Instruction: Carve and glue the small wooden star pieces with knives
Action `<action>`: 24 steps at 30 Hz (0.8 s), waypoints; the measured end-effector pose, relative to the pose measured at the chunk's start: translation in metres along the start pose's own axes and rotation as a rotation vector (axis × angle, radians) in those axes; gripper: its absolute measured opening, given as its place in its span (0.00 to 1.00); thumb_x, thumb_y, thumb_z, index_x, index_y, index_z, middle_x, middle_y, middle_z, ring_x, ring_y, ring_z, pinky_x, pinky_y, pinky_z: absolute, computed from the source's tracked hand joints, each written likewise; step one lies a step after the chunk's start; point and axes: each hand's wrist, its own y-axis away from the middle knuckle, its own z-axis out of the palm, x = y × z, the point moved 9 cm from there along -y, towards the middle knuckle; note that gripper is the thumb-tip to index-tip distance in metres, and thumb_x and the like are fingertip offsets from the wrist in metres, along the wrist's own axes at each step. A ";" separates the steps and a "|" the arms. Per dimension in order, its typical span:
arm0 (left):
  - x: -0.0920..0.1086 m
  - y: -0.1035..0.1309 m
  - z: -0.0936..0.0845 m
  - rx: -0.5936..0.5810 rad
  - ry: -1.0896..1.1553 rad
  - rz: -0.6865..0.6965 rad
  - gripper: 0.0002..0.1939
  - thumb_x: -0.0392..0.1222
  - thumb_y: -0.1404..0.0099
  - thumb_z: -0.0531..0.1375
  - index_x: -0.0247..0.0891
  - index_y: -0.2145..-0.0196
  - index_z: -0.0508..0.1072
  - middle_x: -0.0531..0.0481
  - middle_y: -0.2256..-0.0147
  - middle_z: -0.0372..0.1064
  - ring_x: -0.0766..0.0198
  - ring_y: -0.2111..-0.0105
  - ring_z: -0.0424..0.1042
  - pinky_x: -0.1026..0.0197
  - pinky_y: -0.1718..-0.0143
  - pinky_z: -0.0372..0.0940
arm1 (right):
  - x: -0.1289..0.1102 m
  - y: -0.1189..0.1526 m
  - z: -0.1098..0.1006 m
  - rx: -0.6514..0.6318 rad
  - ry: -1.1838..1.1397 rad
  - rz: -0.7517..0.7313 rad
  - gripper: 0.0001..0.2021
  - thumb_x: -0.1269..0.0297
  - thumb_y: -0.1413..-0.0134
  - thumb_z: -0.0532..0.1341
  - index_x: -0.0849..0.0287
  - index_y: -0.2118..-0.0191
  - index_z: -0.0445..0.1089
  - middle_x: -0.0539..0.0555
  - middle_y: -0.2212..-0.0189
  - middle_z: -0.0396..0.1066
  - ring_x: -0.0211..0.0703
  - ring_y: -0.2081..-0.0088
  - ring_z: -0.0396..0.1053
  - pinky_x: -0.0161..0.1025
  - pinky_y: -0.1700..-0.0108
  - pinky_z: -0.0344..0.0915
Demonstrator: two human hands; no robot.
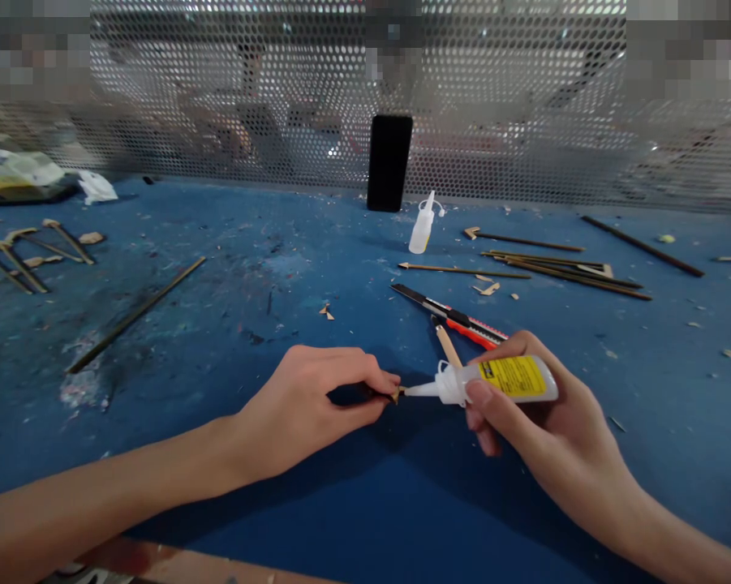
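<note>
Between thumb and fingers, my left hand (pixel 316 397) pinches a small brown wooden piece (pixel 395 394), most of it hidden by the fingertips. My right hand (pixel 541 430) is wrapped round a glue bottle (pixel 511 378) with a yellow label, tipped onto its side. Its thin white nozzle points left and meets the wooden piece, or nearly so; I cannot tell whether they touch. Just beyond my right hand lie a red and black utility knife (pixel 453 316) and a light wooden-handled tool (pixel 447 345), partly covered by the bottle.
A second glue bottle (pixel 423 227) stands upright near a black phone (pixel 389 162) propped against the perforated metal screen (pixel 249 105). Several thin dark sticks (pixel 572 272) lie at right, one stick (pixel 137 315) at left. Hooked stick pieces (pixel 21 268) and plastic bags (pixel 18 174) sit far left.
</note>
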 end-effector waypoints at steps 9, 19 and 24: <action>-0.001 0.000 0.001 0.006 -0.028 0.007 0.08 0.29 0.36 0.66 0.41 0.62 0.80 0.55 0.60 0.82 0.64 0.60 0.82 0.67 0.55 0.73 | 0.001 0.000 0.003 -0.029 0.005 -0.009 0.16 0.56 0.44 0.71 0.52 0.62 0.63 0.46 0.75 0.74 0.37 0.78 0.71 0.32 0.76 0.71; 0.001 0.001 -0.002 0.041 -0.053 0.045 0.09 0.28 0.36 0.66 0.42 0.63 0.78 0.58 0.62 0.81 0.67 0.60 0.81 0.70 0.56 0.72 | -0.003 0.002 0.002 -0.062 0.065 -0.066 0.13 0.57 0.41 0.70 0.52 0.60 0.64 0.47 0.73 0.75 0.37 0.77 0.72 0.31 0.74 0.72; -0.001 0.001 -0.001 0.032 -0.053 0.037 0.09 0.28 0.36 0.66 0.42 0.63 0.78 0.59 0.62 0.81 0.67 0.60 0.81 0.69 0.57 0.72 | -0.003 0.003 0.001 -0.065 0.074 -0.080 0.13 0.58 0.42 0.70 0.51 0.60 0.65 0.46 0.73 0.76 0.37 0.76 0.72 0.30 0.74 0.71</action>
